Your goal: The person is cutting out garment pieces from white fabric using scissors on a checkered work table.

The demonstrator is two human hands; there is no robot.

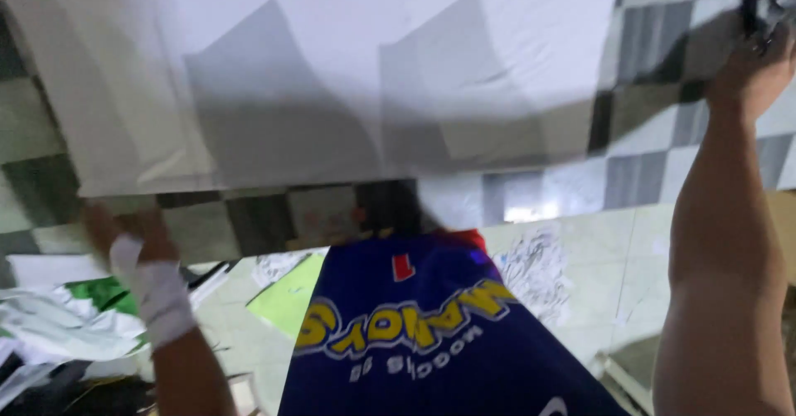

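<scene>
My left hand (124, 234) pinches the white sheet's (332, 76) lower-left corner; I can't tell its finger spread. My right hand (750, 64) closes on something dark beyond the sheet's right edge. It looks light, floppy; I'd hold corners.

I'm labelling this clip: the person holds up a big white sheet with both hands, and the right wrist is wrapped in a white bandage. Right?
Not quite: the white bandage is on the left hand and wrist, not the right. The head view shows it. The right hand is bare, and both hold the big white sheet up.
</scene>
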